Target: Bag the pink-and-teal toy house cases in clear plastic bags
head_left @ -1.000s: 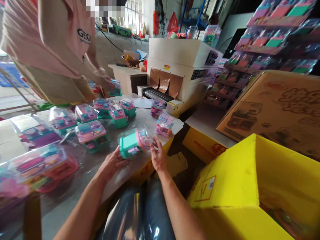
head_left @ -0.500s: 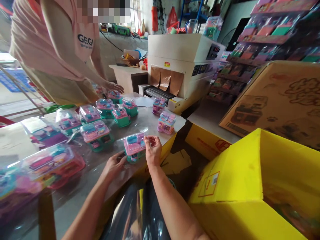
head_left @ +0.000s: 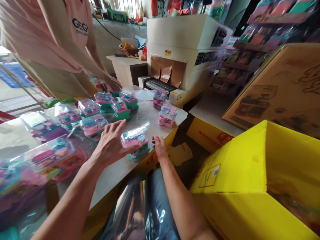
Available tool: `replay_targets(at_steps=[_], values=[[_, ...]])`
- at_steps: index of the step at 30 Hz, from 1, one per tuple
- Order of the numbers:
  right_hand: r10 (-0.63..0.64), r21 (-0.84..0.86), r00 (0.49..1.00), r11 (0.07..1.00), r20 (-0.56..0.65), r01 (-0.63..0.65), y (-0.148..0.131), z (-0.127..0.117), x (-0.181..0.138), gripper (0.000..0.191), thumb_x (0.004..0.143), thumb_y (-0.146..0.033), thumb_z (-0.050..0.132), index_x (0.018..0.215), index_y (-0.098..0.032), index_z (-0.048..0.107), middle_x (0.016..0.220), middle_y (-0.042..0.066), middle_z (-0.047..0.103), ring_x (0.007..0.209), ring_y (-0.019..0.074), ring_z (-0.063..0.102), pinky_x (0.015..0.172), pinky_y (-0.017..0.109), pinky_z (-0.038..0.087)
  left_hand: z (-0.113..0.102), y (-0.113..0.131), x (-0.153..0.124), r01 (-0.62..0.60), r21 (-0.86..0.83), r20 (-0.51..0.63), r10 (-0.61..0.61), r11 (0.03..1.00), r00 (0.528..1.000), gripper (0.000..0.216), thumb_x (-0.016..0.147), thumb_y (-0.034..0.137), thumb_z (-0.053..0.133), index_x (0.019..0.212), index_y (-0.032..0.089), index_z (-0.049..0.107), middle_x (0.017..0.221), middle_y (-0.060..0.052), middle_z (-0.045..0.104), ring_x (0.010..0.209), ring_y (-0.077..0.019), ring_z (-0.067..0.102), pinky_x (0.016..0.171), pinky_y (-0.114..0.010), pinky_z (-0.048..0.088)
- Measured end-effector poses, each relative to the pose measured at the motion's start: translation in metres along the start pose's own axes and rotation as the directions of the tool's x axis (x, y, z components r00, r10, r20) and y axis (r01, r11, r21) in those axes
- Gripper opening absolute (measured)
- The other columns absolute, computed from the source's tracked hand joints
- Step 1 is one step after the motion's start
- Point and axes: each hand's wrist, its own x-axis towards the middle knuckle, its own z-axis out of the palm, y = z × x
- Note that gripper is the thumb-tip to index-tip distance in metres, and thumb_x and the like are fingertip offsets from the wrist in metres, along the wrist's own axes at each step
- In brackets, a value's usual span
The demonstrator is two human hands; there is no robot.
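1. The left hand (head_left: 110, 144) is hovering with fingers spread wide and gripping nothing; the wrapped toy (head_left: 135, 142) is sitting against its thumb.
2. The right hand (head_left: 158, 147) is resting beside the toy with fingers curled; I cannot tell whether it is holding the film.
3. A stray nudge could be pushing the unheld toy off the table (head_left: 120, 170) edge near those fingers.
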Motion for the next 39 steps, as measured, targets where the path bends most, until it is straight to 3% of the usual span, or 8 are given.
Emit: replay_targets(at_steps=[4,6,10,15,19,26,35,39], values=[[0.056,-0.042,0.996,0.998,0.07,-0.053,0.016,-0.015,-0.003,0.029,0.08,-0.046,0.06,0.087,-0.018,0.065,0.082,0.002,0.067,0.079,0.0157,0.063,0.067,0.025,0.049,0.021,0.012,0.027,-0.226,0.453,0.424,0.014,0.862,0.906,0.088,0.064,0.047,0.08,0.138,0.011,0.05,0.13,-0.019,0.061,0.124,-0.0409,0.052,0.11,-0.055,0.031],[0.083,-0.043,0.995,0.996,0.057,-0.081,0.014,-0.021,-0.001,0.031,0.079,-0.048,0.061,0.091,-0.018,0.064,0.083,0.002,0.065,0.078,0.0159,0.062,0.064,0.025,0.05,0.023,0.008,0.032,-0.306,0.534,0.493,0.004,0.788,0.87,0.082,0.074,0.054,0.071,0.139,0.01,0.049,0.127,-0.019,0.064,0.114,-0.0369,0.06,0.101,-0.049,0.042],[0.157,-0.01,0.982,0.988,0.103,-0.157,0.001,-0.031,0.003,0.044,0.076,-0.059,0.065,0.091,-0.017,0.064,0.079,0.002,0.063,0.07,0.0153,0.061,0.057,0.025,0.05,0.006,0.0,0.026,-0.314,0.496,0.423,0.091,0.809,0.902,0.079,0.079,0.063,0.063,0.14,0.015,0.048,0.132,-0.014,0.062,0.114,-0.0312,0.062,0.095,-0.04,0.048],[0.28,0.205,0.865,0.898,0.416,-0.389,-0.012,-0.017,0.002,0.059,0.066,-0.072,0.07,0.081,-0.016,0.068,0.067,-0.001,0.062,0.057,0.0107,0.055,0.056,0.025,0.048,-0.011,0.0,0.017,-0.323,0.411,0.392,0.154,0.853,0.907,0.078,0.078,0.063,0.067,0.143,0.024,0.045,0.13,-0.008,0.062,0.114,-0.0281,0.062,0.096,-0.039,0.048],[0.273,0.339,0.926,0.872,0.26,-0.352,-0.01,-0.004,0.007,0.054,0.049,-0.057,0.086,0.081,-0.016,0.07,0.065,-0.003,0.064,0.057,0.0102,0.055,0.055,0.024,0.044,-0.009,0.003,0.016,-0.312,0.387,0.372,0.163,0.867,0.914,0.076,0.078,0.061,0.068,0.142,0.026,0.045,0.132,-0.008,0.061,0.115,-0.0279,0.061,0.098,-0.039,0.047],[0.261,0.362,0.956,0.885,0.137,-0.293,-0.009,-0.005,0.015,0.05,0.049,-0.047,0.088,0.082,-0.018,0.063,0.071,-0.004,0.065,0.063,0.0108,0.058,0.057,0.024,0.047,-0.009,-0.001,0.018,-0.311,0.366,0.358,0.175,0.877,0.917,0.075,0.079,0.061,0.067,0.142,0.026,0.046,0.134,-0.008,0.061,0.118,-0.0287,0.06,0.098,-0.04,0.047],[0.255,0.317,0.94,0.894,0.225,-0.318,-0.002,0.006,0.026,0.049,0.049,-0.042,0.089,0.084,-0.017,0.066,0.073,-0.002,0.067,0.061,0.0104,0.059,0.059,0.025,0.05,-0.014,-0.009,0.026,-0.274,0.38,0.395,0.113,0.884,0.912,0.074,0.078,0.058,0.068,0.141,0.025,0.048,0.13,-0.008,0.064,0.106,-0.0265,0.066,0.091,-0.036,0.051],[0.239,0.255,0.949,0.923,0.204,-0.287,0.005,0.022,0.037,0.038,0.057,-0.04,0.085,0.081,-0.017,0.066,0.068,-0.003,0.066,0.058,0.0114,0.06,0.059,0.027,0.051,-0.016,-0.016,0.042,-0.245,0.433,0.405,0.055,0.868,0.912,0.078,0.075,0.057,0.069,0.142,0.023,0.048,0.133,-0.009,0.062,0.114,-0.0295,0.063,0.095,-0.039,0.049]])
